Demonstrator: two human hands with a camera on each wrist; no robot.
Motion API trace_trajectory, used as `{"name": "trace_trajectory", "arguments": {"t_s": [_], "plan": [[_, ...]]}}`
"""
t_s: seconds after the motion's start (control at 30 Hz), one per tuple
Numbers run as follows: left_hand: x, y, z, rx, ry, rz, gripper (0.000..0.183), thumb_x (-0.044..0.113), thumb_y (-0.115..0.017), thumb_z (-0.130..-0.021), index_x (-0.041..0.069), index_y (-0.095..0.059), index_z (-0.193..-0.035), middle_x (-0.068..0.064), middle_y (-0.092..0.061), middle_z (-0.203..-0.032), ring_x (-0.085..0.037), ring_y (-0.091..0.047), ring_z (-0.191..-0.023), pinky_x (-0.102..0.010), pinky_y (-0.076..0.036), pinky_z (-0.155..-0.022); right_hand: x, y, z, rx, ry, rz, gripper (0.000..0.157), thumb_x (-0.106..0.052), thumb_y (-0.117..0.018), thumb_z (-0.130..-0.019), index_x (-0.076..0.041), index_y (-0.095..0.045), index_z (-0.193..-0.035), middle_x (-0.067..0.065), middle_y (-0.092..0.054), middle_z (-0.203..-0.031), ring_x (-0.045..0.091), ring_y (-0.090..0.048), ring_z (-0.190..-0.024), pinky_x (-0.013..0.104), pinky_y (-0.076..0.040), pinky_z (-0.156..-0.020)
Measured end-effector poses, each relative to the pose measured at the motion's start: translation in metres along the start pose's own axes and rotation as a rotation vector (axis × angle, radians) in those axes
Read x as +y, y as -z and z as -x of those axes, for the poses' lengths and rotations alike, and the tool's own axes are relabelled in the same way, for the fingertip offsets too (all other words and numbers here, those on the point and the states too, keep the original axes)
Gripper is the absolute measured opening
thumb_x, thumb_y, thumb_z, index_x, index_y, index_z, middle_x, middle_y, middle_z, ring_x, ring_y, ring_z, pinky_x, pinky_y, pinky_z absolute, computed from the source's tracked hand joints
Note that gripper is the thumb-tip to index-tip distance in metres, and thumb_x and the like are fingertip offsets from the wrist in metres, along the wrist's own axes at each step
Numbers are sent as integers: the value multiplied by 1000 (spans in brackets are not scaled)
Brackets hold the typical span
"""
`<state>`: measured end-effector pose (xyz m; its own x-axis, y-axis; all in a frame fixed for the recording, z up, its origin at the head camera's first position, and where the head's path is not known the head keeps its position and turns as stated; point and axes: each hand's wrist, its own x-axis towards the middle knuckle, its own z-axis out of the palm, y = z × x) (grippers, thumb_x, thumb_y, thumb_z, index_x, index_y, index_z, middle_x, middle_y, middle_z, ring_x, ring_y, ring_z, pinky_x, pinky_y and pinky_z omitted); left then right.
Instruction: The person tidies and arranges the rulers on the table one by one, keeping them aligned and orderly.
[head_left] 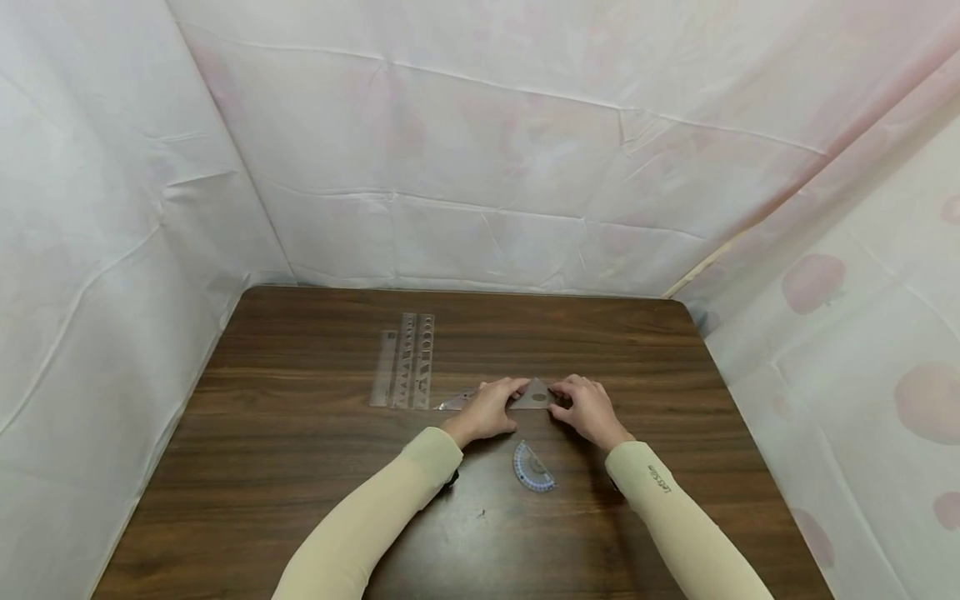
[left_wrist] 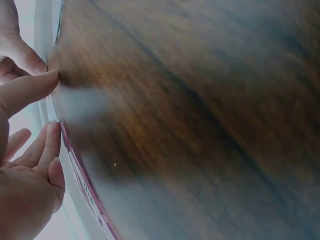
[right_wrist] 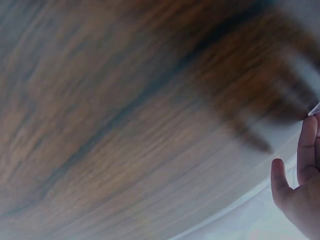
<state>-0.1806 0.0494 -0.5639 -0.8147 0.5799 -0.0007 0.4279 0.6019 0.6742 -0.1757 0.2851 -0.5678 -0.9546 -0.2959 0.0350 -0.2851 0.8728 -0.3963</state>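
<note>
A clear triangular set square (head_left: 537, 395) lies on the brown table between both hands. My right hand (head_left: 588, 410) pinches its right corner between thumb and fingers; a clear tip shows at these fingertips in the right wrist view. On the other side, my left hand (head_left: 489, 412) has its fingertips at the sloping left edge, thumb held apart and lower. A second clear set square (head_left: 454, 402) lies partly hidden behind the left hand. Its purplish edge (left_wrist: 82, 172) runs from the left fingertips in the left wrist view.
Three clear rulers (head_left: 424, 358) stand side by side to the left, two with cut-out shapes. A half-round protractor (head_left: 528, 472) with a blue scale lies nearer, between the forearms. Pale curtains (head_left: 480, 150) hang around the table (head_left: 300, 483). A small dark mark (head_left: 482, 514) shows near the front.
</note>
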Motion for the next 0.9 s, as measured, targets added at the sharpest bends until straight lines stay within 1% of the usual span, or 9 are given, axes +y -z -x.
{"name": "trace_trajectory", "arguments": {"t_s": [0.17,0.3,0.43,0.67,0.9], "plan": [[0,1,-1,-14,-1,-28,80,5,-85,-80,7,-49,-151,-8,-67,-133,-21,-63,-124,-45,-39,-104,-1,0,-1,-9,-3,18,35,-24,-81,-89,-10,-76,-121,4,-68,-106,21,-61,-96,53,-43,-101],[1,3,0,-19,-1,-41,80,7,-85,-81,7,-48,-152,-8,-67,-134,-21,-63,-125,-46,-39,-105,-4,1,-1,-16,-6,23,36,-23,-81,-90,-9,-75,-123,5,-68,-109,23,-62,-99,54,-43,-103],[2,2,0,-21,5,-58,80,7,-85,-81,8,-49,-152,-7,-67,-134,-20,-63,-125,-45,-39,-104,-6,1,0,-21,-16,22,37,-22,-80,-90,-8,-74,-124,7,-68,-112,26,-62,-103,56,-42,-107],[2,1,0,-33,28,-63,81,10,-85,-81,10,-48,-154,-6,-67,-135,-20,-64,-124,-42,-40,-100,-6,0,1,-22,-16,47,37,-25,-79,-91,-9,-74,-124,7,-68,-113,27,-63,-105,55,-43,-106],[2,1,1,-28,19,-61,81,9,-86,-81,9,-49,-153,-8,-67,-134,-21,-64,-123,-41,-40,-98,-7,0,1,-19,-7,48,37,-25,-79,-91,-8,-74,-124,7,-68,-112,27,-63,-105,57,-43,-105]]}}
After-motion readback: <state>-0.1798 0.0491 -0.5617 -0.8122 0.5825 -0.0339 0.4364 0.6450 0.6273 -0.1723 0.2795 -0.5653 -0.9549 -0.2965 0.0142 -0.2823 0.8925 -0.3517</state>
